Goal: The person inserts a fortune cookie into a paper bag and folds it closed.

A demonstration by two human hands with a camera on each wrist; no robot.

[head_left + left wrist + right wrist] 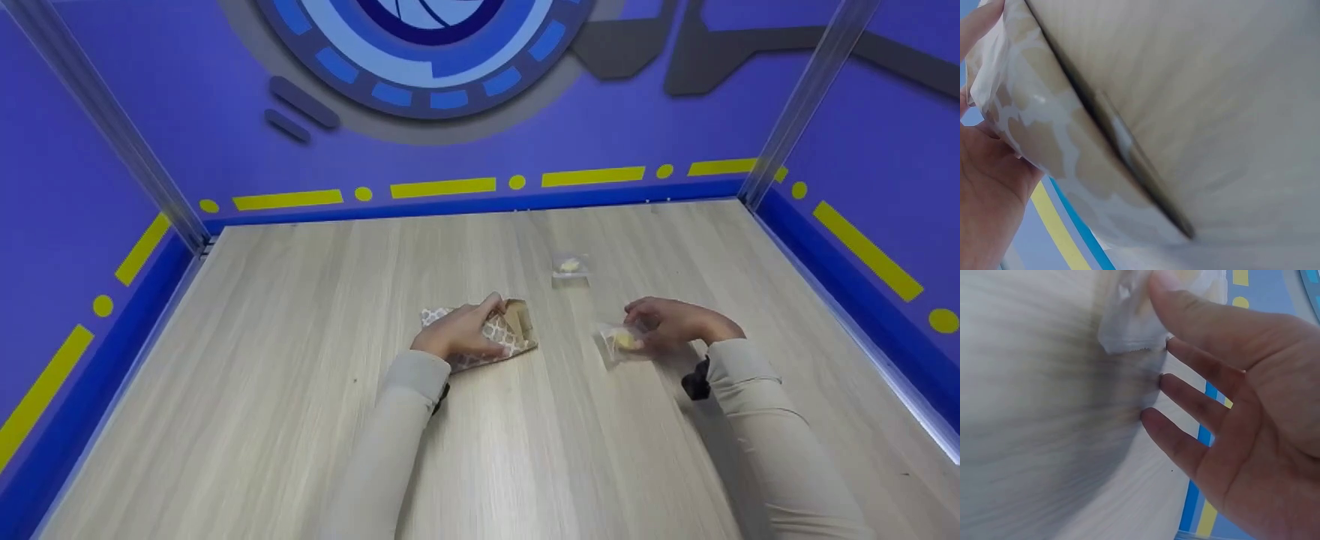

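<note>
My left hand [459, 331] grips a small paper bag with a tan-and-white giraffe-like pattern [501, 331], its brown inside showing at the open right end. In the left wrist view the patterned bag [1044, 135] lies low along the tabletop, with a slit along its edge. To the right, my right hand [679, 324] pinches a small clear packet [616, 343] holding something pale yellow. Seen from the right wrist, the thumb presses on the packet [1129, 323] while the other fingers spread below it. A second clear packet [570, 268] with a yellowish piece inside lies farther back.
All this is on a light wood-grain tabletop [285, 315]. Blue-purple panels [465, 161] with yellow dashes enclose the back and both sides. Clear corner posts [802, 97] stand at the two back corners.
</note>
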